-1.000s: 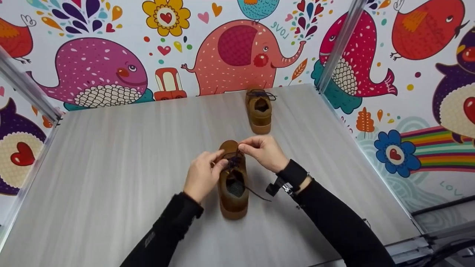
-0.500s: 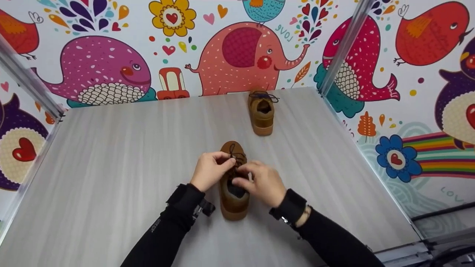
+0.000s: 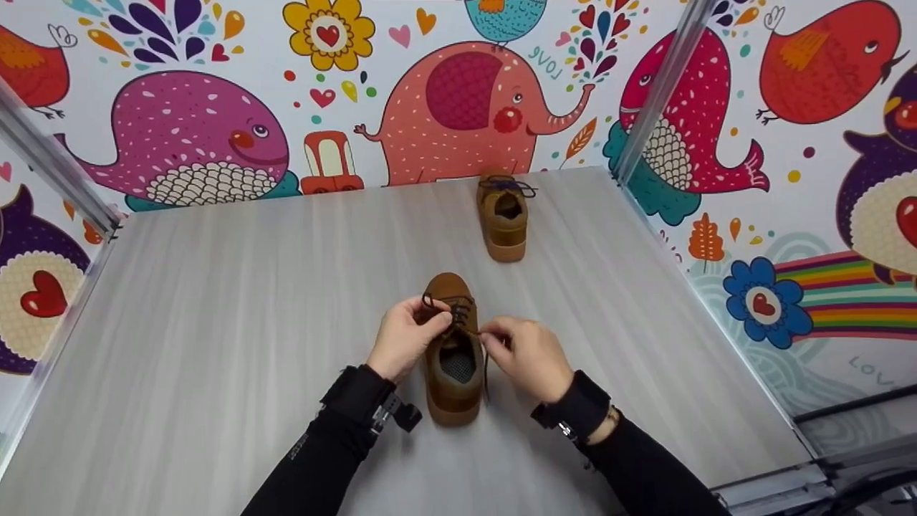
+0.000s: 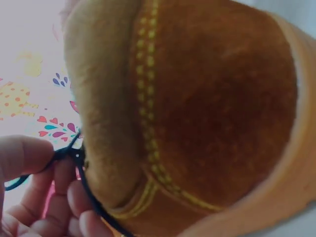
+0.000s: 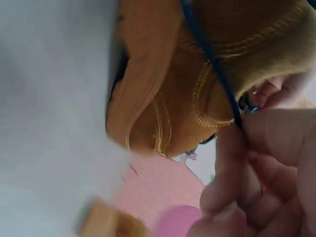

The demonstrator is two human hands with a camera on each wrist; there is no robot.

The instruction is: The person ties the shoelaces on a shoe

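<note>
A brown suede shoe (image 3: pixel 454 405) with yellow stitching stands upright, its toe pointing away from me. Dark shoelaces (image 3: pixel 464 312) cross over its tongue. At the shoe's left side my left hand (image 3: pixel 401 335) pinches a dark lace between thumb and fingers, and a small loop rises above the fingertips. On the other side my right hand (image 3: pixel 531 355) pinches the lace (image 5: pixel 212 59), whose loose end hangs beside the heel. A knotted bit of lace (image 4: pixel 74 154) shows by the fingers in the left wrist view. How the laces cross between the hands is partly hidden.
A matching brown shoe (image 3: pixel 504 240), its lace in a bow, stands farther back near the rear wall. The grey wood-grain tabletop (image 3: pixel 272 287) is bounded by panels printed with cartoon animals (image 3: pixel 466 107). Metal posts (image 3: pixel 659 93) stand at the corners.
The right hand has moved from near the toe, across the shoe opening, to the right side with the lace. The left hand stays by the laces; its upright loop now leans left.
</note>
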